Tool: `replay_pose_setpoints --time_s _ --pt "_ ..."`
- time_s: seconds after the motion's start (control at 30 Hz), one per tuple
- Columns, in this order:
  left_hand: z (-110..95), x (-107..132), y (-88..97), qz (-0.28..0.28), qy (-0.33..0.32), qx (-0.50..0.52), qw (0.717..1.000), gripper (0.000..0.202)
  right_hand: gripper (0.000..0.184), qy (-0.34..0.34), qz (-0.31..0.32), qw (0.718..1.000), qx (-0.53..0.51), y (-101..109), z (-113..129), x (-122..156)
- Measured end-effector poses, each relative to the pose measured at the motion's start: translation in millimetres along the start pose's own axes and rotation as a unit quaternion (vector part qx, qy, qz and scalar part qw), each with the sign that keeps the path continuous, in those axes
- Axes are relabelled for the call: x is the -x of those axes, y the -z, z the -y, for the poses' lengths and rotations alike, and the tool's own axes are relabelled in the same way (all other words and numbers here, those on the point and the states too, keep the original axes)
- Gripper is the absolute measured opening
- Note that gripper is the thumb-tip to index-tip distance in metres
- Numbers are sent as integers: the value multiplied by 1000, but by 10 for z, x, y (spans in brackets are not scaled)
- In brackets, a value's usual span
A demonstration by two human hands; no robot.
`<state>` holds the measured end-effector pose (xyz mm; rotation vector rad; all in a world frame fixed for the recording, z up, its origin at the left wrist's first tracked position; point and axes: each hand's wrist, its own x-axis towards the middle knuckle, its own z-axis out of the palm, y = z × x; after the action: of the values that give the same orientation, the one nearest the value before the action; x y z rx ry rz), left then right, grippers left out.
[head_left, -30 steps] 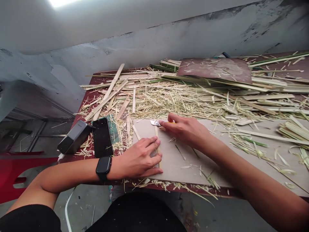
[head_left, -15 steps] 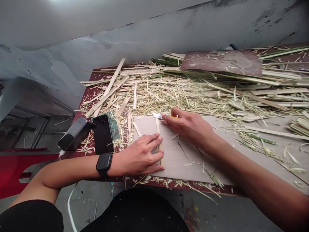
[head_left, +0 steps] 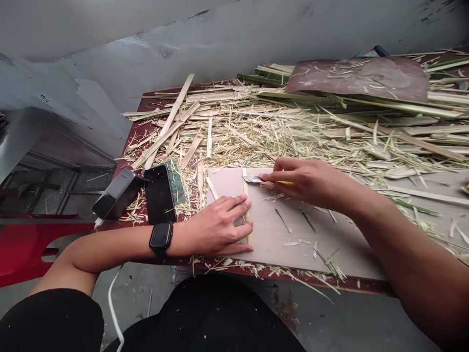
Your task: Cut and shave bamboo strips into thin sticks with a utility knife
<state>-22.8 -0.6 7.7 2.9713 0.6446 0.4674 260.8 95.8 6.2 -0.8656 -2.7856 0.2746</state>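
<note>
My left hand (head_left: 222, 225) lies flat with its fingers spread, pressing a narrow pale bamboo strip (head_left: 248, 214) onto a grey-beige board (head_left: 289, 254). The strip runs away from me across the board, its far end near the board's back edge. In my right hand (head_left: 315, 180) is a cutter knife (head_left: 252, 179) with a yellow handle, mostly covered by my fingers. Its blade points left and meets the strip near the far end. A shorter strip (head_left: 211, 188) rests on the board left of my fingers.
A black phone (head_left: 160, 194) and a dark box-shaped device (head_left: 117, 194) sit at the table's left end. Bamboo shavings (head_left: 256, 132) and long strips cover the back. A brown sheet (head_left: 357, 78) lies over strips at back right. A red chair (head_left: 29, 244) stands left.
The knife has moved slightly toward me along the strip, and my right hand has shifted right, with its wrist turned. My left hand keeps pressing the strip. The view has shifted a little.
</note>
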Motion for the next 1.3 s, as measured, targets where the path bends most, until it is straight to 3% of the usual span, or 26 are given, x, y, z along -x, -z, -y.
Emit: replay_pose_setpoints --time_s 0.5,0.77,1.07,1.3 --pt "-20 -1 -2 22 11 12 1000 47 43 -33 -25 992 118 -87 236 -91" --pt "-27 -14 10 32 22 13 999 47 46 3 -21 998 66 18 35 -38" --pt "-11 -9 18 34 16 15 999 45 40 -52 -19 993 104 -100 223 -118" --pt "-30 -5 9 16 18 9 1000 45 39 -6 -33 997 69 -21 50 -35"
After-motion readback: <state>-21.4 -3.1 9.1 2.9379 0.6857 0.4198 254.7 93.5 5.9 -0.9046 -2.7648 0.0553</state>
